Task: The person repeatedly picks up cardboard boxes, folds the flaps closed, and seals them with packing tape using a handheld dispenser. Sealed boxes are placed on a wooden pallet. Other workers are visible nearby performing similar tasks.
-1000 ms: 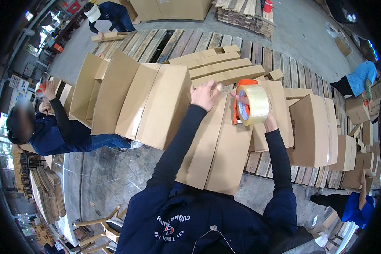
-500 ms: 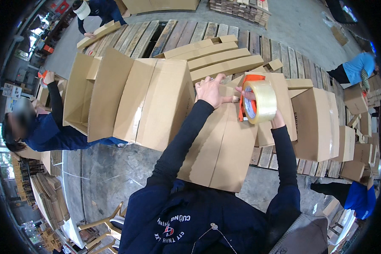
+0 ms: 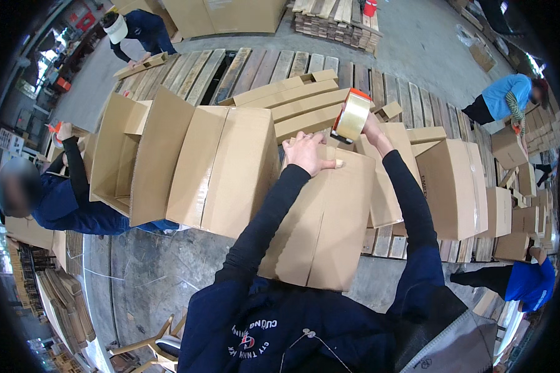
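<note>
A closed cardboard box (image 3: 320, 217) sits directly in front of me, a seam running down its top. Across its far end rests my left hand (image 3: 309, 152), thumb stretched sideways and fingers spread toward the far edge. My right hand (image 3: 372, 132) is closed around a tape dispenser (image 3: 351, 118) with an orange body and a wide roll of clear tape. The dispenser is tilted just beyond the box's far right part; whether tape touches the cardboard I cannot tell. Most of the right fingers are hidden behind the roll.
Left of my box stand a taped box (image 3: 233, 168) and an open-flapped carton (image 3: 121, 155). More boxes (image 3: 451, 186) line the right side of the slatted wooden platform (image 3: 255, 68). Long cardboard pieces (image 3: 311, 115) lie beyond. A co-worker (image 3: 74, 193) at left holds another dispenser; others work around.
My right hand has lifted the dispenser away and a little left, turning the roll upright. My left hand stays on the box's far end. The whole view has shifted slightly.
</note>
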Available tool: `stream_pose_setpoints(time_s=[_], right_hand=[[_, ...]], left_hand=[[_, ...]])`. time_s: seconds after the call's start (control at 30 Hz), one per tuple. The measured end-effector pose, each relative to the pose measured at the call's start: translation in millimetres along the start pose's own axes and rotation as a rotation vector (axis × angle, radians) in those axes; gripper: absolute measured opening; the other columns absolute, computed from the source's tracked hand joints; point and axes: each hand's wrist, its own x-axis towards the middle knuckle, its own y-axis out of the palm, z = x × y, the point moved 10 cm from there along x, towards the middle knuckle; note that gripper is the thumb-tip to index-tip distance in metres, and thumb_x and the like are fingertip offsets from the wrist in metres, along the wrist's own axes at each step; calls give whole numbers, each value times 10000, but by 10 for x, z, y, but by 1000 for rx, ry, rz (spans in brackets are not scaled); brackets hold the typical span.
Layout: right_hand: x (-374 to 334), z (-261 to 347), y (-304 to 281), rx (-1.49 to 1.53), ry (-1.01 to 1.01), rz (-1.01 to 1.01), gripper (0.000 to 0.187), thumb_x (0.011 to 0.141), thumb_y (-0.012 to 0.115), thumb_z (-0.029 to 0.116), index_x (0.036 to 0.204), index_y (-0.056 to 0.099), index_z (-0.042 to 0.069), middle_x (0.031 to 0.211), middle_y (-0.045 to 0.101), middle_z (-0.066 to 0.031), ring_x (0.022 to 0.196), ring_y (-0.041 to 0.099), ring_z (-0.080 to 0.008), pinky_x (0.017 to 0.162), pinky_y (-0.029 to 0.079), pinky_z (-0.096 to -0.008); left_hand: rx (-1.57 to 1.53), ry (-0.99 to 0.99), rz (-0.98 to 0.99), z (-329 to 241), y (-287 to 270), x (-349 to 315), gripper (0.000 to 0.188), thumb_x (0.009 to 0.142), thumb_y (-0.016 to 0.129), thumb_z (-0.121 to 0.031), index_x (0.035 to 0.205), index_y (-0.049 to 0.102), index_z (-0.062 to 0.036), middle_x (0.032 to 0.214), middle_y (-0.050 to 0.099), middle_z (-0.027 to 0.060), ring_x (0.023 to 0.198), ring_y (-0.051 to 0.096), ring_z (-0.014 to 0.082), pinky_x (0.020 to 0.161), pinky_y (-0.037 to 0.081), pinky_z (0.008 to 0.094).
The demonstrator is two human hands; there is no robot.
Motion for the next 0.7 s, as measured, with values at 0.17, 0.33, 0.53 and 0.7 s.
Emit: stream_pose_setpoints(time_s=[0.17, 0.33, 0.53, 0.7], right_hand=[[-43, -95, 283, 96, 53, 84, 368, 890, 563, 414, 1061, 640, 97, 875, 678, -37, 726, 662, -117, 551, 536, -302], [-158, 148, 448, 135, 23, 42, 332, 902, 562, 363, 1056, 652, 83, 891, 668, -11, 763, 635, -96, 622, 515, -284], [-1168, 759, 560, 673, -4, 168, 375, 878, 612, 282, 1096, 588, -22, 1014, 663, -57, 843, 647, -185, 733, 524, -311], [-2584, 1325, 898, 155, -410, -16, 342, 729, 759, 246, 905, 627, -15, 872, 680, -90, 736, 658, -229, 656, 527, -300]], left_hand=[[-28, -20, -59, -19, -53, -2, 951, 529, 801, -626, 1257, 448, -128, 1190, 593, 66, 1159, 493, 268, 934, 318, 526], [-22, -57, -49, 19, -48, -3, 986, 517, 821, -603, 1264, 429, -94, 1227, 566, 98, 1184, 482, 280, 934, 314, 523], [17, -37, -10, 26, 64, 60, 805, 550, 829, -481, 1198, 476, -163, 1156, 586, 49, 1141, 506, 272, 932, 328, 555], [56, 141, 264, -57, 308, 185, 893, 578, 721, -654, 1309, 432, -230, 1292, 512, 39, 1250, 403, 266, 987, 228, 626]])
